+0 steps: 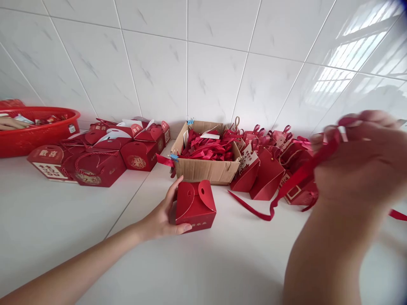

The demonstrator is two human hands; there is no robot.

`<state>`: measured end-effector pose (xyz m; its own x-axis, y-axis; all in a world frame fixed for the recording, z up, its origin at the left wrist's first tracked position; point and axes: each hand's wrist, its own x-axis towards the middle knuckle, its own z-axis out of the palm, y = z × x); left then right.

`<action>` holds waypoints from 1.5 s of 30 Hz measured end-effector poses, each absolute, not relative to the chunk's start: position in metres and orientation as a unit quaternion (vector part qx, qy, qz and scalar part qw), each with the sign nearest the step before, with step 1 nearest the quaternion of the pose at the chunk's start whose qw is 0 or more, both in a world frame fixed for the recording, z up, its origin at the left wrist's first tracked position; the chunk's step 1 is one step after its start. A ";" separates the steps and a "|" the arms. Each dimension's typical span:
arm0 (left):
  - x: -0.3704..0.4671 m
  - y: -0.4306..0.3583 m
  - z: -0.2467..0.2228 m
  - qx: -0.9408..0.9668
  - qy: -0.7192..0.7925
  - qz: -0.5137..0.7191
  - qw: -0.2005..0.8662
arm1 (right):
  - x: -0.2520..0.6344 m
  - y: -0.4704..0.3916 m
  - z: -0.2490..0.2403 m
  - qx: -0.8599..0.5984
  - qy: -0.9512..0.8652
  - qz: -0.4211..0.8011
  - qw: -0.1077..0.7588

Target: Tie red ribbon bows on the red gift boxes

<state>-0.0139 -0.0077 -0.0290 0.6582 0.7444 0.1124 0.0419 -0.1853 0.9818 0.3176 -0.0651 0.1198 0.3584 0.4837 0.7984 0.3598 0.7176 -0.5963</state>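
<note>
A small red box (196, 206) with round-holed top flaps stands on the white surface in the middle. My left hand (162, 218) grips it from its left side, thumb at the front. Raised at the right, my right hand (359, 148) is closed on a red ribbon (292, 180), with a small white piece showing near the fingertips. The ribbon hangs down and trails left onto the surface. Behind the red box sits a cardboard box (206, 170) full of red ribbons (208, 146), with blue clips on its left side.
Finished-looking red gift boxes (100, 167) are grouped at the left. More red bags and boxes (267, 173) stand right of the cardboard box. At the far left, another person's hand (12, 123) is in a red basin (38, 137). A tiled wall (216, 84) rises behind.
</note>
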 end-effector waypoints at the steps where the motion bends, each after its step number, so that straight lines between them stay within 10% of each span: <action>1: -0.014 -0.008 -0.029 0.709 0.282 0.309 0.567 | 0.309 -0.060 0.121 -0.352 -0.545 0.073 0.757; 13: -0.019 -0.002 -0.035 0.725 0.270 0.300 0.558 | 0.278 -0.039 0.119 -0.414 -0.582 0.261 0.649; 24: -0.019 -0.002 -0.030 0.732 0.277 0.286 0.553 | 0.243 -0.025 0.098 -0.481 -0.790 0.357 0.129; 45: -0.017 -0.002 -0.030 0.729 0.236 0.296 0.571 | 0.197 -0.017 0.079 -0.485 -0.832 0.235 0.130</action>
